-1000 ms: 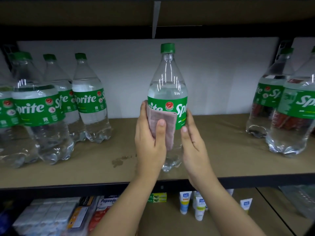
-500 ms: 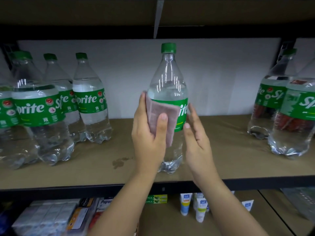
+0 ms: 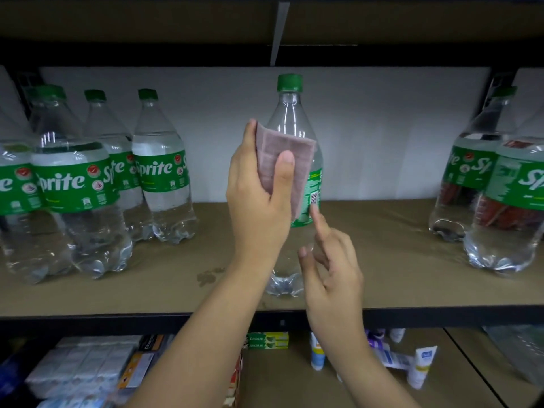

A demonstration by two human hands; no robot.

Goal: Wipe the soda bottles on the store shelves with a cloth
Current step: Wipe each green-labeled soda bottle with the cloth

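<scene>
The soda bottle [image 3: 290, 113] stands upright near the middle of the brown shelf [image 3: 382, 260], its long axis vertical and its green cap [image 3: 289, 82] pointing straight up, its base resting close to the front edge. Its green label is turned so that only small print and a barcode show at the right edge; no brand word can be read on it from here. The left hand [image 3: 259, 195] has its grip closed on a pinkish folded cloth [image 3: 287, 160], thumb across the front of the cloth, and presses it flat against the bottle's shoulder and upper label. The right hand [image 3: 329, 260] is lower and to the right, grip released, fingers loosely spread, the forefinger pointing up toward the lower label; whether the fingertip actually touches the bottle is hard to say. To the left stands a cluster of upright bottles [image 3: 73, 184] with green labels reading "Sprite", caps up. At the right edge stand two more bottles [image 3: 506, 201], also upright, their labels showing "Sp". On the shelf below lie small boxes [image 3: 268, 340] in green and yellow and white tubes [image 3: 422, 366], their print too small to read.
</scene>
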